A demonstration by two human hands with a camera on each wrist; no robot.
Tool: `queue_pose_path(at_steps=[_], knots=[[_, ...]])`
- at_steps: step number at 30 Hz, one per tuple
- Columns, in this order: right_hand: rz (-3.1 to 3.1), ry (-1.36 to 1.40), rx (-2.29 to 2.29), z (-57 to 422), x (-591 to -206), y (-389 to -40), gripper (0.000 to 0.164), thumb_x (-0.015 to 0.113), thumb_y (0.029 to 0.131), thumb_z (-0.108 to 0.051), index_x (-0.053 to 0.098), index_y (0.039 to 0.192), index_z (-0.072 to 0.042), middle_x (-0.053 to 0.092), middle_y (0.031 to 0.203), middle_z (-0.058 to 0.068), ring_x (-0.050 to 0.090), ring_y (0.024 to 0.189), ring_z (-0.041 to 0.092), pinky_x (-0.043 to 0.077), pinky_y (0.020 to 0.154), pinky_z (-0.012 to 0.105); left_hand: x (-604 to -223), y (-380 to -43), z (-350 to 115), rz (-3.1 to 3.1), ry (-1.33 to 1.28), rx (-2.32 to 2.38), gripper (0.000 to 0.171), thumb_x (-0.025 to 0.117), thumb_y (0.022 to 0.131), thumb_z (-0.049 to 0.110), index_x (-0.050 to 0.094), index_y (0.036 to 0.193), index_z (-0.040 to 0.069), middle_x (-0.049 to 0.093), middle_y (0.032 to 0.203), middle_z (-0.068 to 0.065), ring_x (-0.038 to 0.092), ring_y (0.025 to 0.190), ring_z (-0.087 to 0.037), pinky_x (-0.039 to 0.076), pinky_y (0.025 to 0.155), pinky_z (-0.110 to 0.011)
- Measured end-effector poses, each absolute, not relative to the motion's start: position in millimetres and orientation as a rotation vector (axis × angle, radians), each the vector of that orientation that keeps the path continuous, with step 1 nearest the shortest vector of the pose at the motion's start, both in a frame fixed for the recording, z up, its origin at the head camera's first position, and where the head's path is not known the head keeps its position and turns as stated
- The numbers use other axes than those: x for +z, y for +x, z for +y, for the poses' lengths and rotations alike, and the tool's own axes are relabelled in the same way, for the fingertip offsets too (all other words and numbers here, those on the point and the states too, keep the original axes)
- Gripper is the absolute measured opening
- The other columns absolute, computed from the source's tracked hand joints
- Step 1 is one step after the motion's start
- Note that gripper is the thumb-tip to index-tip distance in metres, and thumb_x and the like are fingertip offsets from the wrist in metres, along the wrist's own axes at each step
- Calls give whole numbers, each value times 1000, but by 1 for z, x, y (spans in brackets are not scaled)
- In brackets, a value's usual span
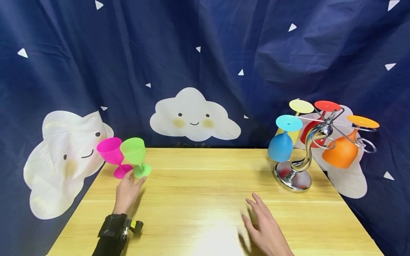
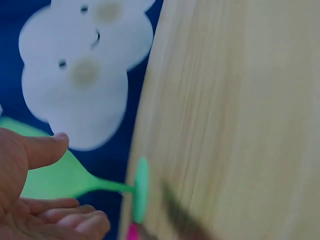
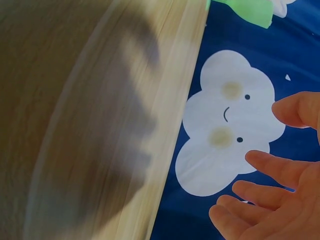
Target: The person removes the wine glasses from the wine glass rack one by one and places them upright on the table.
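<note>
A pink goblet (image 1: pixel 110 150) and a light green goblet (image 1: pixel 133 151) stand upright side by side at the table's back left. My left hand (image 1: pixel 127 193) is just in front of them, its fingertips by the two feet. In the left wrist view, the thumb and fingers of that hand (image 2: pixel 37 200) are spread apart, with the green goblet (image 2: pixel 62 177) showing in the gap between them. Over the front right of the table is my right hand (image 1: pixel 264 225), fingers extended. The right wrist view shows this hand (image 3: pixel 280 190) holding nothing, thumb apart from the fingers.
A chrome rack (image 1: pixel 293 176) at the back right carries upside-down goblets: blue (image 1: pixel 280 146), yellow (image 1: pixel 296 137), red (image 1: pixel 309 135) and orange (image 1: pixel 341 153). Its wire loops reach out to the right. Behind the wooden table (image 1: pixel 192 185) hangs a dark blue cloth (image 1: pixel 179 42) with clouds.
</note>
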State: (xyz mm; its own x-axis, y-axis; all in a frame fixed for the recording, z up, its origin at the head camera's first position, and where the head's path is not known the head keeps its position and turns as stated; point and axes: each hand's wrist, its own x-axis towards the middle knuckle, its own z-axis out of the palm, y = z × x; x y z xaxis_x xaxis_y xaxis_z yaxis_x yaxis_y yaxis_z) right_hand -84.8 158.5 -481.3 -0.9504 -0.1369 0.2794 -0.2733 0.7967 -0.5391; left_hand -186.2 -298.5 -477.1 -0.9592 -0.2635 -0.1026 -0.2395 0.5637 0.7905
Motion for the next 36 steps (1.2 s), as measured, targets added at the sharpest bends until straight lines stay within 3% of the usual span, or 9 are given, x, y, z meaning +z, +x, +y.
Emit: queue_pose_path(at_steps=[5,9,13,18,26,36], knots=[[-2745,325,893,157,-482,-85,49,78,101,-22,65,144,-4,52,162,24,53,146,48,55,106,67,-461,-156,-263,-2805,311,-1266,83,61,110,43,23,169,-2,45,158,-40,49,141,-61,35,122,-73],[-2728,345,882,157,-486,-84,48,78,100,-21,66,142,-4,53,161,25,54,145,47,55,107,66,-453,-139,-233,-2812,209,-1211,79,56,112,48,30,168,0,52,155,-35,58,136,-54,44,116,-73],[-2720,350,884,157,-488,-84,47,78,100,-21,66,143,-4,54,160,25,55,145,48,55,106,67,-449,-126,-201,-2834,128,-1034,74,59,110,51,43,164,3,49,162,-27,53,145,-48,51,110,-71],[-2719,327,914,153,-487,-87,50,78,100,-21,65,145,-4,52,161,25,54,145,49,54,106,68,-448,-115,-175,-2832,-10,-838,72,66,106,50,51,159,4,50,163,-23,48,151,-47,48,114,-70],[-2704,323,946,143,-484,-91,54,78,101,-23,62,149,-3,51,164,24,51,148,48,52,110,69,-454,-96,-148,-2850,-157,-745,73,64,106,51,50,160,4,44,169,-19,40,158,-43,35,128,-64],[-2723,324,958,138,-484,-94,58,78,101,-25,60,151,-3,48,166,23,46,152,48,48,115,70,-464,-82,-127,-2834,-189,-780,72,58,107,56,51,159,6,47,168,-19,38,159,-44,32,130,-63]])
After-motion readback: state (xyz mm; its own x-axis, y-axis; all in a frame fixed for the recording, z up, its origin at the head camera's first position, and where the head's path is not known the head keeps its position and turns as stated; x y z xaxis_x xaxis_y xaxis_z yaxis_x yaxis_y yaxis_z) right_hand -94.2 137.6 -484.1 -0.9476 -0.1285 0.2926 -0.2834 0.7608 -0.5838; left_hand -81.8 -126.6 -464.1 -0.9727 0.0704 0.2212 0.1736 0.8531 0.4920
